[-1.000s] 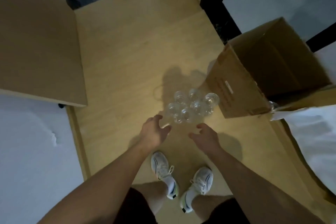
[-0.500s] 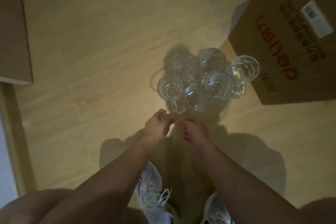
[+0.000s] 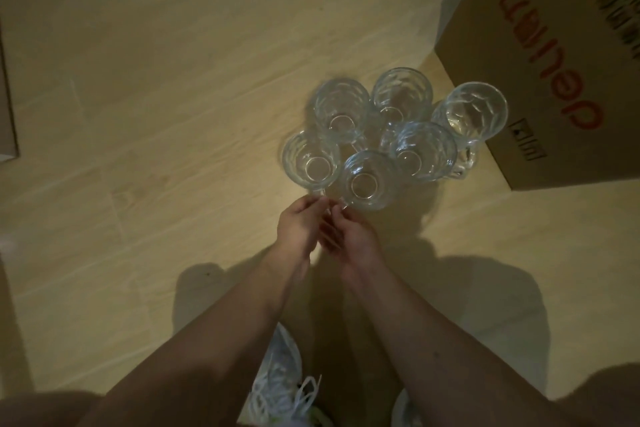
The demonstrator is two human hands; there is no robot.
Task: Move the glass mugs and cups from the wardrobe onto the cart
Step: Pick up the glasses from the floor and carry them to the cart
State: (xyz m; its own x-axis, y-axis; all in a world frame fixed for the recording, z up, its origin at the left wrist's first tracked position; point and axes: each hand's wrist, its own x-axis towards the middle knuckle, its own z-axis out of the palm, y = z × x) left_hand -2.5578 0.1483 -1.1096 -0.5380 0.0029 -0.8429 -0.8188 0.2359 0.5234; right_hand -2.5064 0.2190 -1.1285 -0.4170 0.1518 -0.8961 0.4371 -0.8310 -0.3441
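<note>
Left hand (image 3: 300, 226) pinches the handle of the nearest-left glass mug (image 3: 310, 160); right hand (image 3: 349, 236), touching it, curls on the handle of the middle mug (image 3: 369, 179). Four more mugs (image 3: 401, 95) crowd just beyond the grip — a cardboard box (image 3: 540, 55) stands to their right. Everything sits on pale wood flooring (image 3: 156, 97); white sneakers (image 3: 280, 388) show below the forearms.

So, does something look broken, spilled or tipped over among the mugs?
Nothing stands out. All six mugs stand upright and close together on the floor beside the box; no cracks or spills are visible.
</note>
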